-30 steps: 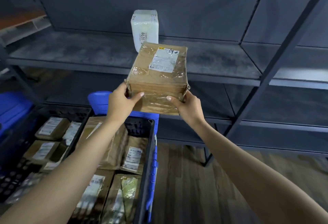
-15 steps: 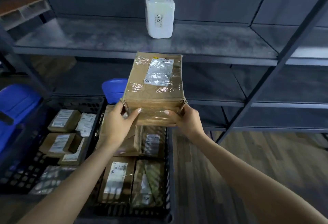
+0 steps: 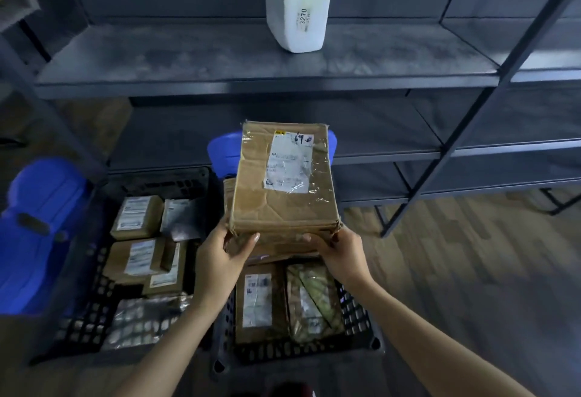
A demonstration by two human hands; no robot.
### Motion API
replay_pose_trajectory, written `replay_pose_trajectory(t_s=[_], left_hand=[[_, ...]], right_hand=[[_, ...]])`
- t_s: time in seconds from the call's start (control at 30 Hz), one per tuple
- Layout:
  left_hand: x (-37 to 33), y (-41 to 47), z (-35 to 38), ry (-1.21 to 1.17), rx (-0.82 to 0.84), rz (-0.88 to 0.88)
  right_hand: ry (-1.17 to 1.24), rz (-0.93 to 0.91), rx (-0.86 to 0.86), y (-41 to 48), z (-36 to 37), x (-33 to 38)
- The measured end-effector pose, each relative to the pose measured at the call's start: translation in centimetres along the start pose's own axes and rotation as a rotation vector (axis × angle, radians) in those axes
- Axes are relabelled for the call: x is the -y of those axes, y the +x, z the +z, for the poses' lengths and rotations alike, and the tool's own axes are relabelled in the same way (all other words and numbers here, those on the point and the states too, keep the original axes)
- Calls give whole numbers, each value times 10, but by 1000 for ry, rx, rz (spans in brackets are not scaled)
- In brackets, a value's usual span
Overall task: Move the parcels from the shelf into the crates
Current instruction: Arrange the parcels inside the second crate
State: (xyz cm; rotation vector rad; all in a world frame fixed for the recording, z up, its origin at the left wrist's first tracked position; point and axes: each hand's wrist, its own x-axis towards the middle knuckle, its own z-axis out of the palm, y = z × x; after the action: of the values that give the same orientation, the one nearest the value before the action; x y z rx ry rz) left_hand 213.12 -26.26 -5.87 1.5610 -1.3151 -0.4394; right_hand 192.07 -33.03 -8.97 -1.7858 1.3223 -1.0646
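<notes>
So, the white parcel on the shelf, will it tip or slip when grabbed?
The white parcel stands upright on its narrow end, so a push may tip it. Its glossy wrap looks slippery; rounded corners suggest soft, probably light contents.

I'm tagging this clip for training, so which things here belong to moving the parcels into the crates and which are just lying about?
In the job: brown parcel, held by left hand and right hand; white parcel on the shelf; left crate and right crate, both with parcels inside.
Lying about: left blue stool; rear blue stool.
</notes>
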Motion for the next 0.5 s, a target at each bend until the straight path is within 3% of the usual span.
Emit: replay_pose_trajectory(t_s=[0.1,0.17,0.37,0.5], left_hand=[[0,-3,-12,-311,204,-177],[-4,4,-19,-349,279,-274],[-5,36,-22,-314,169,-438],[-3,35,-17,-274,156,-409]], right_hand=[[-1,-22,-9,-7,1,-1],[7,-40,14,-13,0,-2],[13,-51,78,-40,5,-11],[13,-4,102,-42,5,-18]])
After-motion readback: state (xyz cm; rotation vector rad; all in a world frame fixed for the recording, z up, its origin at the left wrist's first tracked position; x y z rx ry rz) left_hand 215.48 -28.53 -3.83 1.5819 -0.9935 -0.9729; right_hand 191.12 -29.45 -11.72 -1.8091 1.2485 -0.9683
